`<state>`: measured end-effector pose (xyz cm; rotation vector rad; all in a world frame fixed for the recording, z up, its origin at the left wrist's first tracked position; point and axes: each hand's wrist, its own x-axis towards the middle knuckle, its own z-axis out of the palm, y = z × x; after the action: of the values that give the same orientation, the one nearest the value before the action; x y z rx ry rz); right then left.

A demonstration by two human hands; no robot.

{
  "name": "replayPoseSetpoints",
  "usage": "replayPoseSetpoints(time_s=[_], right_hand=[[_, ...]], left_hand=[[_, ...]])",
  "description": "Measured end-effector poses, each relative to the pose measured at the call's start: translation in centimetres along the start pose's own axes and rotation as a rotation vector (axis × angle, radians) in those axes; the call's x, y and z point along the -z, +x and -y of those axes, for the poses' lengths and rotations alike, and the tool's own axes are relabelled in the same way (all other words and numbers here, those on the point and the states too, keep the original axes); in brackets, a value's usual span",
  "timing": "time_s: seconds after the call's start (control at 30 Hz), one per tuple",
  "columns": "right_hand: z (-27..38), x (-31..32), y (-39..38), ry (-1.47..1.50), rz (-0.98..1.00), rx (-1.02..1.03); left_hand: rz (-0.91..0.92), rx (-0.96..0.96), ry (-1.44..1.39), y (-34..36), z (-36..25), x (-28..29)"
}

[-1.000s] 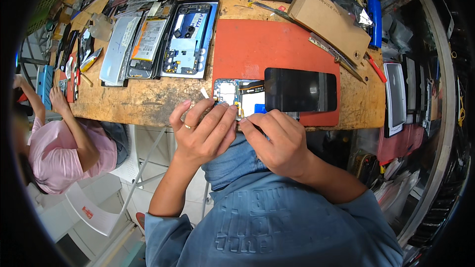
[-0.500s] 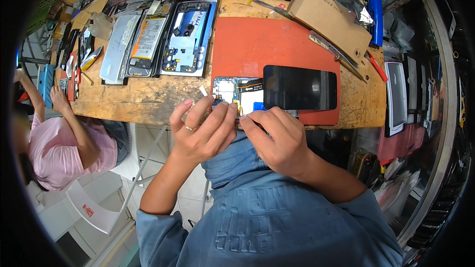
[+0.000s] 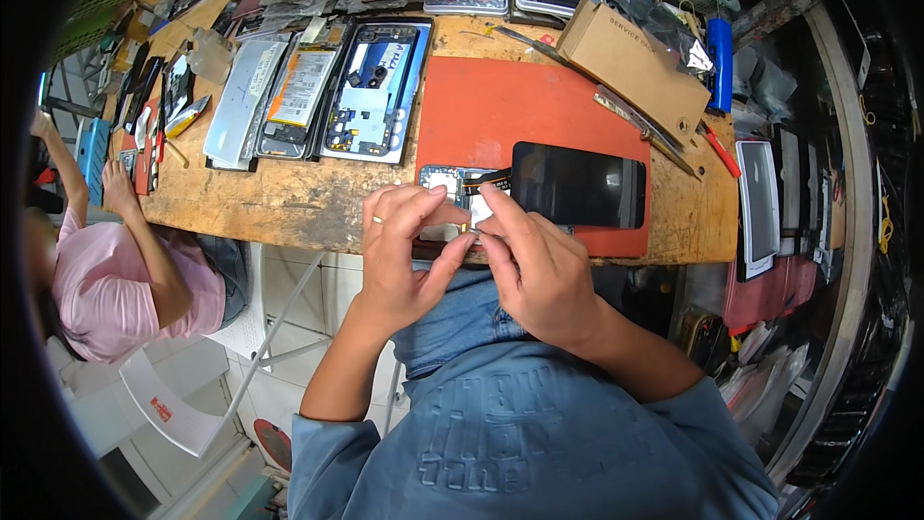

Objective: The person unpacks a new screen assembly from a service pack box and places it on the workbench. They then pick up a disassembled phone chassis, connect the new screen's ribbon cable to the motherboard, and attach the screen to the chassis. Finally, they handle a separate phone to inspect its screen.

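Note:
An opened phone body (image 3: 443, 175), its circuit board exposed, lies at the front of the red mat (image 3: 529, 96). A black flex cable (image 3: 493, 179) runs across it to the dark phone screen (image 3: 577, 185) on its right. Over the phone's near edge, my left hand (image 3: 399, 255) has its fingers curled and its thumb tip close to my right thumb. My right hand (image 3: 544, 270) faces it, index finger raised near the cable, thumb close to another fingertip. Both hands appear closed around something tiny between the fingertips, too small to name. The hands cover much of the phone's lower part.
Left of the mat lie a phone frame (image 3: 371, 91), a phone with a battery (image 3: 298, 87) and a silver panel (image 3: 245, 87). A cardboard box (image 3: 630, 63), tweezers (image 3: 664, 146) and a red-handled tool (image 3: 720, 149) sit right. A person in pink (image 3: 144, 279) sits left.
My hands have drawn together at the phone's near edge, the left thumb coming into view and the right index rising. The blue piece beside the screen is now covered. The whole view has shifted slightly.

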<state>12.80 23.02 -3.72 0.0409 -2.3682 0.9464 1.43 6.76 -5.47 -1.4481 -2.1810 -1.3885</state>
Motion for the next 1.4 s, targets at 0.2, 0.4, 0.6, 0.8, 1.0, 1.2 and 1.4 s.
replayPoseSetpoints(time_s=[0.2, 0.4, 0.6, 0.8, 1.0, 1.2, 1.4], right_hand=[[0.66, 0.36, 0.21, 0.113, 0.021, -0.143], [0.22, 0.12, 0.36, 0.126, 0.018, -0.113], [0.1, 0.2, 0.64, 0.135, 0.035, -0.102], [-0.08, 0.05, 0.57, 0.103, 0.033, -0.086], [0.06, 0.02, 0.45, 0.101, 0.031, -0.108], [-0.14, -0.12, 0.39, 0.096, 0.019, -0.09], [-0.12, -0.15, 0.41, 0.083, 0.013, -0.085]], left_hand=[[0.037, 0.014, -0.04, -0.26, 0.37, -0.02], [0.055, 0.067, -0.065, -0.4, 0.3, -0.06], [0.089, 0.166, -0.119, -0.51, 0.06, -0.13], [0.082, 0.138, -0.096, -0.25, 0.06, -0.08], [0.076, 0.169, -0.08, -0.27, -0.23, -0.09], [0.097, 0.207, -0.113, -0.65, 0.31, 0.1], [0.08, 0.232, -0.111, -0.59, -0.12, -0.1]])
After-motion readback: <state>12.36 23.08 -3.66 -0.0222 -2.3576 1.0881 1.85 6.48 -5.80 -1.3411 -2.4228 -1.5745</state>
